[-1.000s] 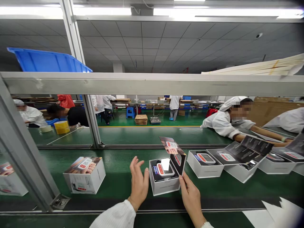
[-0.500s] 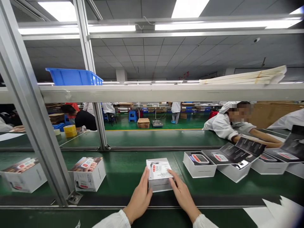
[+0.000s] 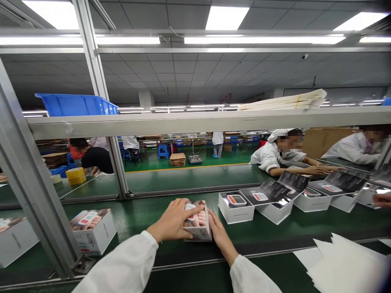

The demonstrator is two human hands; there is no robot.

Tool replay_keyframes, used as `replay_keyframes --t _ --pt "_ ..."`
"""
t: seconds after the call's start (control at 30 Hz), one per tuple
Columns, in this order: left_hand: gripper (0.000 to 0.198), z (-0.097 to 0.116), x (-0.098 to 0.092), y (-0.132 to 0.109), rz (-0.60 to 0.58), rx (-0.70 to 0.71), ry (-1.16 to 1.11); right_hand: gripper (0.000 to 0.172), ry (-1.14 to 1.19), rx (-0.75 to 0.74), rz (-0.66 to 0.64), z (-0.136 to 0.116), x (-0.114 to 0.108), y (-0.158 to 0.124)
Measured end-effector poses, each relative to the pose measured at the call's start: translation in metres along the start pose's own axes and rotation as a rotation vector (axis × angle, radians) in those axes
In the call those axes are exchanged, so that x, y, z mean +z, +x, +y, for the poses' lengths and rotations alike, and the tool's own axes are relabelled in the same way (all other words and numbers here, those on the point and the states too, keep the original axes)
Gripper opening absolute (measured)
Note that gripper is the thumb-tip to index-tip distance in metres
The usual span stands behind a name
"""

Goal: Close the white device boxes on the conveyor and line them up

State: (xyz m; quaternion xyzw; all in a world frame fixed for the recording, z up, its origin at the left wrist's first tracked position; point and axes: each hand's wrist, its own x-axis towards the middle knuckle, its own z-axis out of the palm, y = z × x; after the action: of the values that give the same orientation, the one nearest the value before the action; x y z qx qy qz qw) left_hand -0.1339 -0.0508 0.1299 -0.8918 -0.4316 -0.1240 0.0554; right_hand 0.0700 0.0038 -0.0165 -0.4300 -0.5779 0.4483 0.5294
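In the middle of the green conveyor belt (image 3: 134,219), a white product box (image 3: 200,232) sits between my hands, a printed picture on its top. My left hand (image 3: 174,219) lies over its left side and top, fingers and thumb curled round it. My right hand (image 3: 220,236) presses along the right side with fingers together, its fingertips partly hidden by the box. Close by on the right stands an open box (image 3: 236,213) with a device showing inside.
Further right are several boxes with raised dark lids (image 3: 276,211). A closed printed box (image 3: 93,234) stands at left, behind a metal post (image 3: 33,195). White sheets (image 3: 345,260) lie at lower right. Across the belt, a co-worker (image 3: 275,156) leans forward. Overhead runs a shelf with a blue bin (image 3: 76,105).
The box now shows its printed picture on top instead of the white text face. My left hand has moved from its side to over its top. The view has swung right.
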Motion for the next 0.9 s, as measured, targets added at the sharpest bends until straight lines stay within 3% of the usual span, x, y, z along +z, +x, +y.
replay_keyframes --t 0.07,0.1,0.2,0.23,0.3,0.4,0.47,0.57,0.63,0.7,0.8,0.9 --pt "0.1 -0.015 -0.012 0.0 -0.059 -0.058 0.014 0.066 -0.147 0.02 0.095 -0.008 -0.013 -0.003" --pt "0.099 -0.024 -0.016 -0.003 -0.087 -0.094 0.034 0.064 -0.224 0.011 0.204 -0.012 -0.024 -0.004" --pt "0.099 -0.052 -0.024 -0.02 -0.223 -0.196 0.066 0.06 -0.421 -0.047 0.703 -0.021 -0.072 0.001" --pt "0.1 -0.06 -0.025 -0.026 -0.275 -0.218 0.057 0.06 -0.46 -0.011 0.84 -0.02 -0.089 0.006" --pt "0.1 -0.072 -0.028 -0.037 -0.342 -0.238 0.037 0.061 -0.491 0.132 0.934 -0.011 -0.119 0.021" --pt "0.1 -0.085 -0.031 -0.047 -0.375 -0.237 0.017 0.064 -0.383 0.282 0.756 0.01 -0.143 0.048" --pt "0.101 -0.09 -0.035 -0.052 -0.405 -0.235 -0.003 0.058 -0.292 0.258 0.635 0.02 -0.144 0.061" --pt "0.099 -0.088 -0.041 -0.055 -0.412 -0.238 0.002 0.054 -0.282 0.134 0.619 0.02 -0.132 0.064" --pt "0.093 -0.076 -0.045 -0.054 -0.327 -0.237 0.006 0.058 -0.342 0.067 0.597 0.013 -0.119 0.056" --pt "0.085 -0.056 -0.043 -0.047 -0.169 -0.216 -0.007 0.061 -0.391 0.003 0.497 0.004 -0.106 0.045" --pt "0.078 -0.022 -0.022 -0.021 0.085 -0.146 -0.022 0.059 -0.481 -0.042 0.294 -0.006 -0.091 0.028" --pt "0.081 -0.002 0.023 0.018 0.151 -0.112 -0.153 0.057 -0.542 0.006 0.194 -0.008 -0.082 0.02"
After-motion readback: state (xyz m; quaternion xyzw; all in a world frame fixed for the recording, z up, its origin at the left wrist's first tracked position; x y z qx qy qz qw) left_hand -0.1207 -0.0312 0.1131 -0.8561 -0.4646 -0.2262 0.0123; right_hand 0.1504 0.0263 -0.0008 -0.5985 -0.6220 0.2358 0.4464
